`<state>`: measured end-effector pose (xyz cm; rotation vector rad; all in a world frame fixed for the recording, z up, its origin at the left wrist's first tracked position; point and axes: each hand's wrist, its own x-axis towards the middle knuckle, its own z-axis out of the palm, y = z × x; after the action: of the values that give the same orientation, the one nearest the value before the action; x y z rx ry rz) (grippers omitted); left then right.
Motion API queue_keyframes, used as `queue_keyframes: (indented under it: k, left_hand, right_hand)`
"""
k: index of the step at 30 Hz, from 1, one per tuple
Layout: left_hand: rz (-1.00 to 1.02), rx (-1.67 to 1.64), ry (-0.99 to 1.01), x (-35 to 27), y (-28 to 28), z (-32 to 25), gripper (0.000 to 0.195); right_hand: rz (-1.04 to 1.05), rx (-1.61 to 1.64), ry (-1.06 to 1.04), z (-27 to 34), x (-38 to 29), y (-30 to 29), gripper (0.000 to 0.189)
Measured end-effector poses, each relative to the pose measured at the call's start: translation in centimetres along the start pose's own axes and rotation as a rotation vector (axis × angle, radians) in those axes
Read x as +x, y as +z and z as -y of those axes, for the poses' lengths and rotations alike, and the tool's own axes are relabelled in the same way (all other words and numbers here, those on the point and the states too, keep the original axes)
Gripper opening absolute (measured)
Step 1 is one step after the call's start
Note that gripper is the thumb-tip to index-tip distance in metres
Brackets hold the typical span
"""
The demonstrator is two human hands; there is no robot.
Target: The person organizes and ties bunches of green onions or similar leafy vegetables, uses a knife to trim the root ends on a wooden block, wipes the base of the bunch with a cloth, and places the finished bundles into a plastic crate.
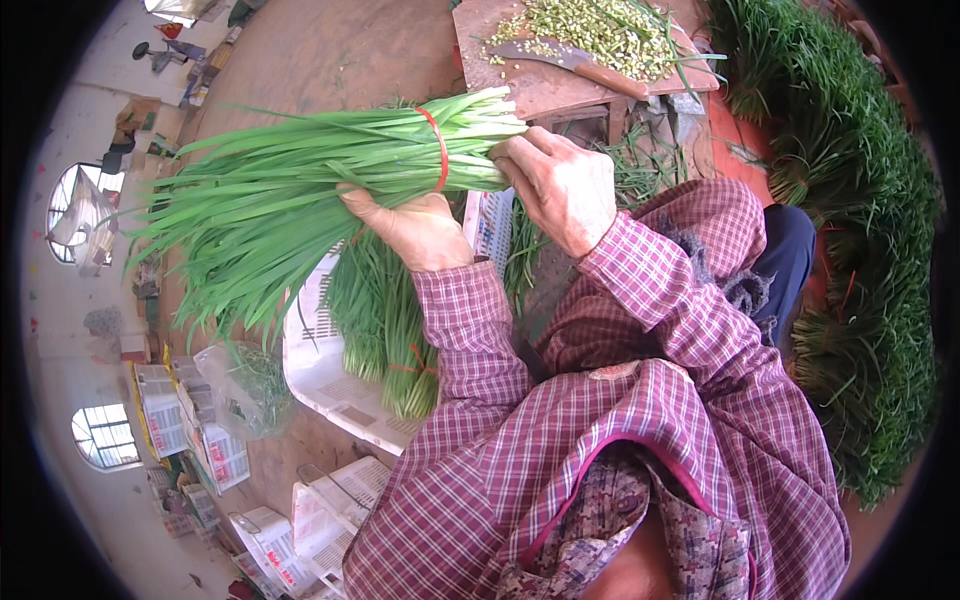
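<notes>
A thick bundle of garlic chives (300,157) lies across my hands, leaf tips to the left and pale stem ends to the right. A red band (439,150) is tied around it near the stems. My left hand (420,229) holds the bundle from below, its thumb showing on the near side and most fingers hidden beneath the leaves. At the stem ends, my right hand (559,184) grips the stems with bent fingers. Just below my left hand, more banded chive bundles (397,360) lie in a white plastic crate (337,401).
A cleaver (574,60) and chopped stem pieces (600,30) lie on a wooden board (480,60) ahead. Many chive bundles (862,225) line the right on red sheeting (742,142). A clear bag of greens (251,382) and more white crates (337,495) are left.
</notes>
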<state>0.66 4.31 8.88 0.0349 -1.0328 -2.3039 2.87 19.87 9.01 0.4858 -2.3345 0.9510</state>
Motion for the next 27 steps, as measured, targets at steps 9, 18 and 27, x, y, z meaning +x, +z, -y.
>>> queue_keyframes:
  k: [9,18,27]
  left_hand:
    - [0.016,-0.020,0.004,0.5,-0.7,0.2,0.079]
    - [0.040,-0.011,-0.006,-0.2,-0.5,0.6,0.074]
    - [0.053,0.062,-0.021,-1.0,-0.2,1.3,0.082]
  right_hand:
    - [0.027,0.312,0.116,-0.1,0.3,0.1,0.014]
    - [0.107,0.593,0.409,-0.4,0.3,1.0,0.019]
    - [-0.031,0.369,0.297,0.5,0.0,-0.5,0.017]
